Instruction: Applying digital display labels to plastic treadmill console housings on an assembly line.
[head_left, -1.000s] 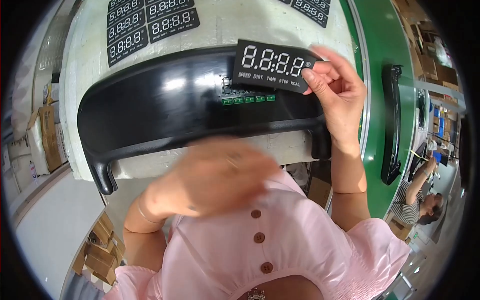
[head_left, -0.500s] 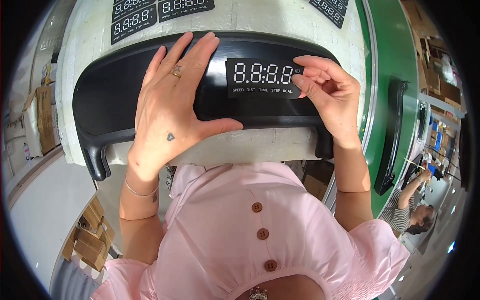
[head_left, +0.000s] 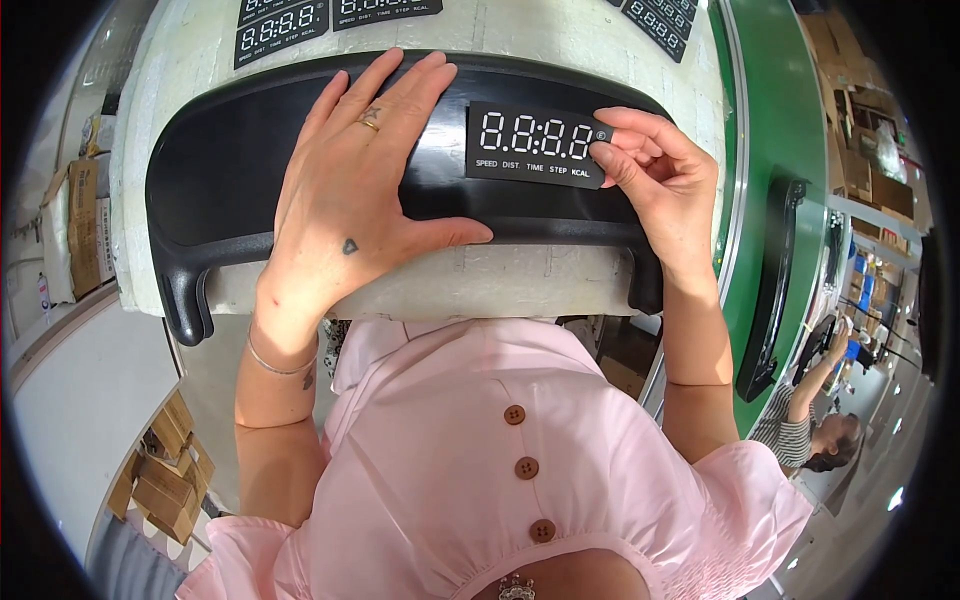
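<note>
A glossy black curved plastic panel (head_left: 240,170), with a leg bending down at each end, lies across a pale foam-like work surface (head_left: 480,290). My left hand (head_left: 350,190) rests flat on its left-middle part, fingers spread and thumb pointing right near the front edge. At the right part of the panel, a black rectangular label (head_left: 535,143) with white segment-style digits sits over the glossy face, slightly tilted with its right side lower. My right hand (head_left: 660,180) pinches that label's right edge between thumb and fingers. Whether the label's underside touches the panel cannot be seen.
Several similar labels (head_left: 285,35) lie at the far left of the surface, others (head_left: 655,25) at the far right. Along the right runs a green surface (head_left: 745,250) bearing another black curved part (head_left: 775,290). Cardboard boxes (head_left: 165,490) stand lower left. A person in stripes (head_left: 800,430) sits far right.
The label has turned slightly clockwise, its left end now higher than its right. Panel and left hand appear a little higher in the picture. My right hand keeps its pinch.
</note>
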